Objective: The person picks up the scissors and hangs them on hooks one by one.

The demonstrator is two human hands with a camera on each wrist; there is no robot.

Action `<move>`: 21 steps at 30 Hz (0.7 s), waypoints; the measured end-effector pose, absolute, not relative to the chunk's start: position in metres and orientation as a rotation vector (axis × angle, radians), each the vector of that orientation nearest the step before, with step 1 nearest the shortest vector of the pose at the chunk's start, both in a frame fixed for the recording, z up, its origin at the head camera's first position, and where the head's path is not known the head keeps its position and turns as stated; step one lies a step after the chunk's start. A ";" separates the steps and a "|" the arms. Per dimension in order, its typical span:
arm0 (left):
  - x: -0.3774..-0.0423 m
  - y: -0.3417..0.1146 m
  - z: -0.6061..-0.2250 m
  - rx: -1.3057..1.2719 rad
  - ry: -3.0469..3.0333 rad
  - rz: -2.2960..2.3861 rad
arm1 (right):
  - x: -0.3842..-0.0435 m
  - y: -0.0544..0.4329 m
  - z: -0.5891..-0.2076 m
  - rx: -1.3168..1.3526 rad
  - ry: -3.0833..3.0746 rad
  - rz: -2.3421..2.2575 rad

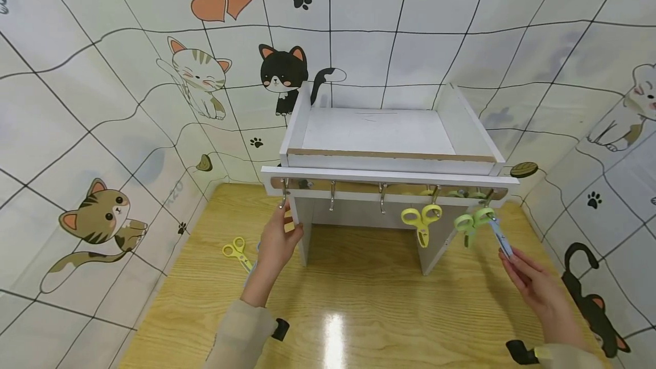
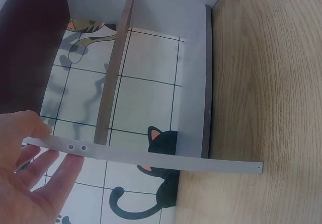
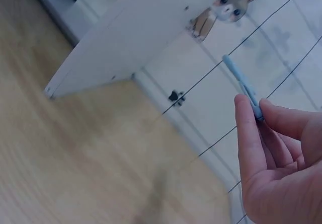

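My right hand (image 1: 533, 283) pinches a slim light-blue object (image 1: 500, 238) between thumb and fingertips; it is seen nearly edge-on, so its kind is unclear. Its upper end is close to green scissors (image 1: 468, 222) hanging at the right end of a hook rail (image 1: 353, 187). Yellow scissors (image 1: 422, 221) hang one hook further left. At the other side, my left hand (image 1: 277, 244) grips the edge of the white shelf's left side panel (image 2: 126, 156), thumb on one face and fingers on the other. In the right wrist view the light-blue object (image 3: 241, 85) points up and left.
More yellow scissors (image 1: 237, 248) lie on the wooden table (image 1: 359, 300) left of the shelf, with something blue partly hidden by my left wrist. The white shelf (image 1: 379, 130) has a tray-like top with raised sides. Cat-patterned tiled walls (image 1: 128, 147) enclose the table.
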State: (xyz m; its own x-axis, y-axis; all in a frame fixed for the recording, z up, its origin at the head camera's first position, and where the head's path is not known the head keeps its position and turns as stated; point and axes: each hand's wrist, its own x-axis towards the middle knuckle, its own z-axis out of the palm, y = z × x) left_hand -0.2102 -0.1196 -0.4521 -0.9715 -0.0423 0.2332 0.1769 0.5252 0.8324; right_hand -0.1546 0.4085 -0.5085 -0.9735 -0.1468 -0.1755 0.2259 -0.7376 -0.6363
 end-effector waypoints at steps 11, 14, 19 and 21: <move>-0.210 -0.120 -0.452 -0.119 -2.536 -1.412 | -0.155 0.392 -0.435 0.237 0.931 -3.076; -0.210 -0.120 -0.452 -0.116 -2.538 -1.415 | -0.154 0.384 -0.417 0.197 0.919 -3.147; -0.210 -0.120 -0.452 -0.111 -2.544 -1.404 | -0.149 0.369 -0.394 0.094 0.964 -3.229; -0.211 -0.120 -0.452 -0.112 -2.543 -1.400 | -0.146 0.361 -0.384 0.072 1.055 -3.256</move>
